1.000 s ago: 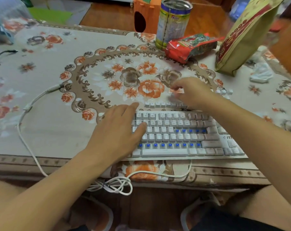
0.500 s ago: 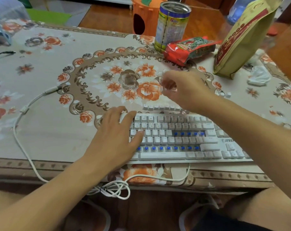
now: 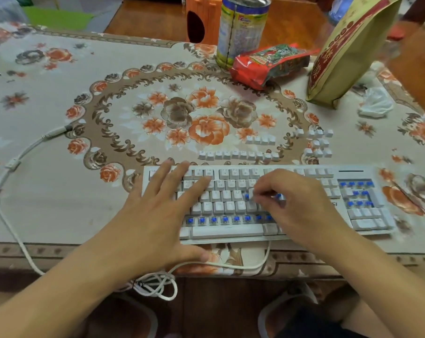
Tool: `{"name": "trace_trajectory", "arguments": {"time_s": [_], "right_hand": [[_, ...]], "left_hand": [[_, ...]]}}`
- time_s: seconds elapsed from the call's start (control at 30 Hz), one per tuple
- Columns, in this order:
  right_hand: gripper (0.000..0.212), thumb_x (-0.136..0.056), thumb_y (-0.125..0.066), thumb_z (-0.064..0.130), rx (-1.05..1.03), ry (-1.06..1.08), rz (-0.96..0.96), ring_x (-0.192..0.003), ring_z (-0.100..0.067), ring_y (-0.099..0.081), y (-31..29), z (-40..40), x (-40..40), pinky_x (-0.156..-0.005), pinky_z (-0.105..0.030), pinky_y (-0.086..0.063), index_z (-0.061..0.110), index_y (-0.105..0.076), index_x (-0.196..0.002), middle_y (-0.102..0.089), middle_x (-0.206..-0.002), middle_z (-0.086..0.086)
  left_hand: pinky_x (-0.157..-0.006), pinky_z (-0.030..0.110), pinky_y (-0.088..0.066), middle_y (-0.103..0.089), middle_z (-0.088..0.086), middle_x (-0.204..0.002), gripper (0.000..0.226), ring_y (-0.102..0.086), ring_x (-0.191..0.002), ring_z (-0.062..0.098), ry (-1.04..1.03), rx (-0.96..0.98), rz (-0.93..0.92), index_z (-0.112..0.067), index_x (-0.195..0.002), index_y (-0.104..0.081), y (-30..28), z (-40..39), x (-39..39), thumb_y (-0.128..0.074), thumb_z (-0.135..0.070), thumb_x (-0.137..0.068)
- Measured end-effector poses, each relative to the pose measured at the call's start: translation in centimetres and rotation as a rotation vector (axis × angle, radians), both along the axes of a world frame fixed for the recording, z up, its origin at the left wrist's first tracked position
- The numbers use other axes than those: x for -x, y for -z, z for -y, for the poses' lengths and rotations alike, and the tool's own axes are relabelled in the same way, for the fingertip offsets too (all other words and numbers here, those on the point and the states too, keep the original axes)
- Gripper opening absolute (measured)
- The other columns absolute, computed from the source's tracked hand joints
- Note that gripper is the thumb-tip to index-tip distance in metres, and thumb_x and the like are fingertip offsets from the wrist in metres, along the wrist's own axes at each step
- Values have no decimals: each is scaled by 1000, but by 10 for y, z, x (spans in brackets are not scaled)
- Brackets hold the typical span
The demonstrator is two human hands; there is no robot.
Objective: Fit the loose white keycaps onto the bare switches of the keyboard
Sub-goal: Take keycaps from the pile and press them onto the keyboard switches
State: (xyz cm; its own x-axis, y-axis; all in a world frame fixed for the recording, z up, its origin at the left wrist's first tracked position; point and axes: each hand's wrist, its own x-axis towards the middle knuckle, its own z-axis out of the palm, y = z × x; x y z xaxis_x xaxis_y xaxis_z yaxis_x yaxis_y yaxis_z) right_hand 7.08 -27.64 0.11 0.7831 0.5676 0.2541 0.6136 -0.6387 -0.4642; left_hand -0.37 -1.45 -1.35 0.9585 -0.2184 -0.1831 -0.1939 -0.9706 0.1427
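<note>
At the near edge of the tabletop (image 3: 48,211), a white cable (image 3: 158,286) hangs in loose loops below the keyboard (image 3: 262,203), which lies along that edge toward the right. The left hand (image 3: 158,215) lies flat on the keyboard's left end, fingers straight and spread over the keys, thumb at the near rim. The right hand (image 3: 296,206) sits over the middle of the keyboard, its curled fingers pinching a white keycap (image 3: 251,194) just above a bare blue switch in the third row. More blue switches (image 3: 226,220) show uncovered along the row above the space bar and in the number pad at the right end. Just behind the keyboard, a row of loose keycaps (image 3: 238,155) lies on the flowered cloth, with a shorter row (image 3: 260,140) behind it and a cluster of keycaps (image 3: 318,143) to the right. Toward the far right corner stand a tin can (image 3: 242,30), a red snack packet (image 3: 270,62) leaning by it, and a tall yellow bag (image 3: 350,52).
</note>
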Motion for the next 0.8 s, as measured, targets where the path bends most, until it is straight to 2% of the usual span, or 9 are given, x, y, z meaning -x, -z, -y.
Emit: {"name": "trace_trajectory", "arguments": {"time_s": [0.07,0.23,0.43,0.67,0.8], "right_hand": [[15,-83,-75,5,32,-19,25,-79,-10,-63,3,-1,1,-67,-34,-55,17,-69,-87,-66,-87,8],[12,-82,-75,1,44,-31,131,-81,-17,-63,7,-3,3,-67,-33,-54,11,-70,-86,-68,-89,2],[8,-84,-73,-1,47,-28,178,-81,-23,-64,11,-12,3,-67,-38,-55,6,-71,-86,-69,-90,-3],[11,-81,-75,-2,67,-14,185,-79,-23,-64,14,-16,5,-63,-38,-56,4,-74,-90,-70,-92,-4],[13,-79,-76,-3,108,-9,213,-81,-25,-61,15,-16,4,-62,-38,-54,4,-75,-90,-67,-91,-5]], "left_hand": [[-125,61,-11,28,-6,-167,126,31,-152,20,1,12,9,-50,-152,28,2,-3,-1,-41,-104,-61],[-123,60,-21,-6,1,-168,121,4,-157,26,33,79,84,-49,-158,8,7,-12,-4,-49,-95,-61],[-125,56,-18,1,-4,-167,121,11,-154,19,47,74,74,-50,-156,13,5,-19,-9,-49,-95,-62],[-127,52,-10,7,-6,-170,113,16,-155,15,35,97,65,-53,-154,20,5,-19,-8,-28,-104,-65],[-127,50,-9,7,-7,-170,111,16,-156,16,39,102,71,-53,-153,21,5,-19,-8,-26,-104,-66]]}}
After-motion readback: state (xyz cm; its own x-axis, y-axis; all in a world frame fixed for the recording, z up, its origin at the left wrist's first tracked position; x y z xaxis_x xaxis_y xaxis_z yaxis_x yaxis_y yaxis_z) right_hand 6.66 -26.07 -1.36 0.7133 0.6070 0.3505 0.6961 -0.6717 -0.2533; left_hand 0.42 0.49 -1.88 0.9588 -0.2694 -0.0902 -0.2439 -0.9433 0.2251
